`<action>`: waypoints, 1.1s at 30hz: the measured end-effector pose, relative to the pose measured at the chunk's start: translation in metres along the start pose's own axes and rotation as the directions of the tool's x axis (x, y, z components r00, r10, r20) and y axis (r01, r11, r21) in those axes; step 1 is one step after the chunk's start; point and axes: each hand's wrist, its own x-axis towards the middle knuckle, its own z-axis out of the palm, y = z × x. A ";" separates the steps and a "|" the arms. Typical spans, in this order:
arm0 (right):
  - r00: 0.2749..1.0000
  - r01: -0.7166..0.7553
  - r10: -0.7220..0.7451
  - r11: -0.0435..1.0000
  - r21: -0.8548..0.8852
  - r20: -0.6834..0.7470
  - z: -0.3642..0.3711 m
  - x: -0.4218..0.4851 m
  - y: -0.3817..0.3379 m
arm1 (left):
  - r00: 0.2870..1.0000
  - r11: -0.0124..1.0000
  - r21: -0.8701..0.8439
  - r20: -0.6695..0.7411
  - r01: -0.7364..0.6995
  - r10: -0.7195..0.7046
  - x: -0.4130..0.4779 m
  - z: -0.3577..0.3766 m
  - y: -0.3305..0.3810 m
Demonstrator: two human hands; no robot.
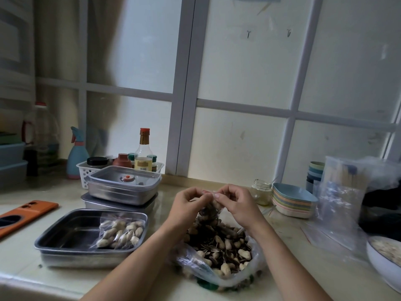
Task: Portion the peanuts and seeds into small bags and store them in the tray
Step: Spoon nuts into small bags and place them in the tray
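A small clear zip bag (210, 210) holding peanuts and seeds hangs above the big open plastic bag (225, 255) of mixed peanuts and sunflower seeds. My left hand (188, 203) and my right hand (236, 202) both pinch its top strip, one at each end. To the left sits a steel tray (65, 237), and a filled small bag of peanuts (121, 232) lies in its right part.
Stacked lidded steel containers (123, 187) stand behind the tray, with a white basket of bottles (138, 164) further back. An orange phone (23, 213) lies far left. On the right are a glass jar (261, 191), stacked coloured dishes (293, 202), spare clear bags (340, 198) and a white bowl (384, 261).
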 end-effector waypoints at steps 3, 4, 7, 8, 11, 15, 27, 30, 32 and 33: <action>1.000 0.004 -0.004 1.000 -0.008 0.004 0.000 -0.001 -0.001 | 1.000 1.000 -0.026 -0.012 0.001 -0.001 0.001 -0.001 -0.001; 1.000 0.004 -0.004 1.000 -0.009 0.004 0.000 -0.001 -0.001 | 1.000 0.999 -0.042 -0.010 0.002 -0.003 0.001 -0.001 0.000; 1.000 0.005 -0.005 1.000 -0.026 0.003 -0.001 -0.001 -0.001 | 1.000 0.996 -0.088 -0.002 0.001 -0.001 0.000 -0.001 0.001; 1.000 0.004 -0.003 0.999 -0.036 0.010 -0.001 0.000 0.000 | 1.000 0.995 -0.099 0.001 0.003 -0.003 -0.001 -0.001 0.002; 1.000 0.002 -0.001 0.997 -0.071 0.021 -0.001 0.000 0.001 | 1.000 0.995 -0.100 0.025 0.002 0.000 -0.002 0.000 0.002; 1.000 0.004 -0.005 0.992 -0.123 -0.006 -0.002 0.000 0.002 | 0.999 0.997 -0.070 0.041 0.019 -0.016 -0.002 0.001 0.001; 0.999 0.026 -0.030 0.973 -0.228 -0.016 0.002 -0.004 -0.005 | 0.999 0.999 -0.015 0.016 -0.044 0.045 0.000 -0.001 -0.003; 0.999 0.022 -0.029 0.967 -0.252 -0.021 0.004 -0.004 -0.008 | 0.998 0.996 0.066 -0.003 -0.061 0.061 0.002 0.001 -0.006; 0.999 0.024 -0.033 0.965 -0.261 -0.029 0.001 -0.003 -0.007 | 0.997 0.994 0.092 -0.040 -0.057 0.061 0.004 0.001 -0.008; 0.999 0.022 -0.033 0.964 -0.264 -0.040 -0.001 -0.002 -0.006 | 0.996 0.994 0.096 -0.066 -0.052 0.058 0.004 0.000 -0.009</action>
